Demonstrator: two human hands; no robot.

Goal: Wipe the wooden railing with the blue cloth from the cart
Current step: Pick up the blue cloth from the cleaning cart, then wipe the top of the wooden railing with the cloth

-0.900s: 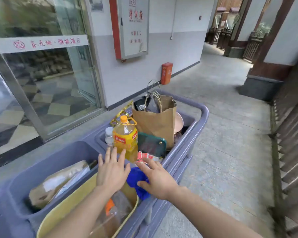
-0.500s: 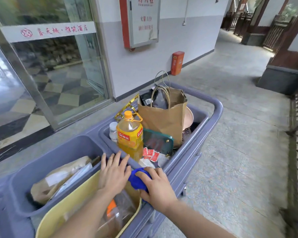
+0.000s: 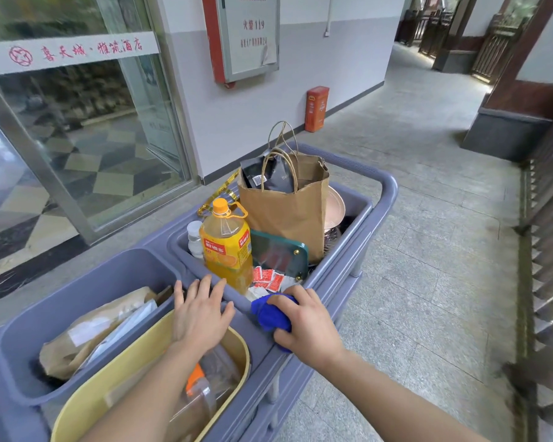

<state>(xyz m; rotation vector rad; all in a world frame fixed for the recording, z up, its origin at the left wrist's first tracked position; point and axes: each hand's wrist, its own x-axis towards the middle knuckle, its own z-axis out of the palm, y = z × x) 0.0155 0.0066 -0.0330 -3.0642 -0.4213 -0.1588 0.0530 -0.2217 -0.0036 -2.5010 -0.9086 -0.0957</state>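
The blue cloth (image 3: 268,314) is bunched up on the near rim of the grey-purple cart (image 3: 387,193). My right hand (image 3: 307,327) is closed around the cloth, with fingers over its top and thumb under it. My left hand (image 3: 200,314) lies flat with fingers spread on the divider between the cart's bins, just left of the cloth, holding nothing. The wooden railing (image 3: 549,224) runs along the right edge of the view, a walkway's width from the cart.
The cart holds a brown paper bag (image 3: 288,215), an orange-capped yellow bottle (image 3: 227,247), a green case (image 3: 280,258), red sachets (image 3: 267,277) and a yellow tub (image 3: 90,400). A glass door (image 3: 77,138) and wall stand left. Stone floor (image 3: 428,282) lies between cart and railing.
My right hand has closed over the blue cloth and gathered it into a bunch on the cart rim. The left hand stays flat beside it. The view has shifted slightly.
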